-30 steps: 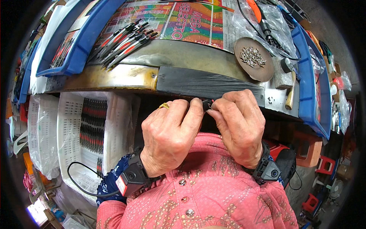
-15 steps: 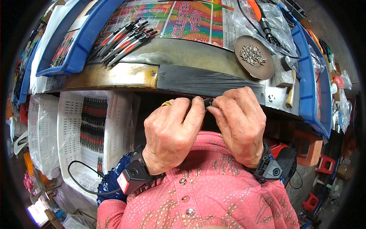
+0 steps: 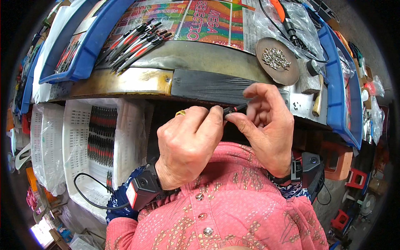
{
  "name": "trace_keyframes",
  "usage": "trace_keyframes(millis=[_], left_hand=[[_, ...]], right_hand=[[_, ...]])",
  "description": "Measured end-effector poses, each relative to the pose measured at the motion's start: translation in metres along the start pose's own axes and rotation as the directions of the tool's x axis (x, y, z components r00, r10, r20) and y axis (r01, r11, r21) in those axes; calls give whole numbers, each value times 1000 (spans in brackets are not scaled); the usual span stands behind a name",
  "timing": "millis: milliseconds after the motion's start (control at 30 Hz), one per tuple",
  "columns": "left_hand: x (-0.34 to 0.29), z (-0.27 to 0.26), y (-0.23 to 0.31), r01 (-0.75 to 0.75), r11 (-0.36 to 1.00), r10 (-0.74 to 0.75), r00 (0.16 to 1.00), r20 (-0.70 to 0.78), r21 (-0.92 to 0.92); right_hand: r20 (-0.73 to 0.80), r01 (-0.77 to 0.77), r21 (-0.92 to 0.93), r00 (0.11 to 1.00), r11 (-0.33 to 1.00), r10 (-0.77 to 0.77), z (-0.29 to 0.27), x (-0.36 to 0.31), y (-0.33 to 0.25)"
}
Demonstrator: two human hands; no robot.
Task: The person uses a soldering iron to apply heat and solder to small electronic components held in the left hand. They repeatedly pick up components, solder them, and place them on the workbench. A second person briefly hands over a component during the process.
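My left hand (image 3: pixel 189 146) pinches a slim black pen-like tool with a red band (image 3: pixel 235 109) at the table's front edge; part of it is hidden by the fingers. Beside it, my right hand (image 3: pixel 268 129) has its fingers spread apart and slightly blurred, the thumb tip close to or touching the tool. A pile of similar black, red and grey pen-like tools (image 3: pixel 133 43) lies on the table at the far left. Below on the left, a white plastic crate (image 3: pixel 77 166) holds rows of black-and-red tools (image 3: pixel 101 139).
A round brown dish (image 3: pixel 287 79) of small metal pieces (image 3: pixel 276 58) stands at the right, next to a metal block (image 3: pixel 309 84) and a wooden handle (image 3: pixel 318 100). Blue bins (image 3: pixel 89 54) flank the table. An orange-and-black powered tool (image 3: pixel 283 16) lies at the back.
My right hand's fingers have opened and lifted off the tool, showing more of its length and a red band. My left hand keeps its grip nearly in place.
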State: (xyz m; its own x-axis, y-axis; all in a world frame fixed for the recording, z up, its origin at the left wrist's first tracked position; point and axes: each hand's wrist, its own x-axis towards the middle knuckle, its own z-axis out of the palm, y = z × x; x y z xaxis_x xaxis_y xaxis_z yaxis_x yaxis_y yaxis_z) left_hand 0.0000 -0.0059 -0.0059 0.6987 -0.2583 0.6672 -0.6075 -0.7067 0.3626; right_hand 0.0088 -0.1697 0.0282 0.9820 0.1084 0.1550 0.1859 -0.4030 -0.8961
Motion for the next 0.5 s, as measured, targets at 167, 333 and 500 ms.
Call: trace_keyframes(millis=[167, 333, 500], left_hand=[[2, 0, 2, 50, 997, -51, 999, -16, -57], [2, -5, 6, 153, 984, -149, 988, 46, -95], [3, -3, 7, 150, 982, -145, 988, 46, -115]], right_hand=[[293, -366, 349, 917, 863, 270, -6, 2, 2], [381, -419, 598, 899, 683, 218, 0, 3, 13], [408, -464, 582, 877, 667, 253, -4, 5, 15]])
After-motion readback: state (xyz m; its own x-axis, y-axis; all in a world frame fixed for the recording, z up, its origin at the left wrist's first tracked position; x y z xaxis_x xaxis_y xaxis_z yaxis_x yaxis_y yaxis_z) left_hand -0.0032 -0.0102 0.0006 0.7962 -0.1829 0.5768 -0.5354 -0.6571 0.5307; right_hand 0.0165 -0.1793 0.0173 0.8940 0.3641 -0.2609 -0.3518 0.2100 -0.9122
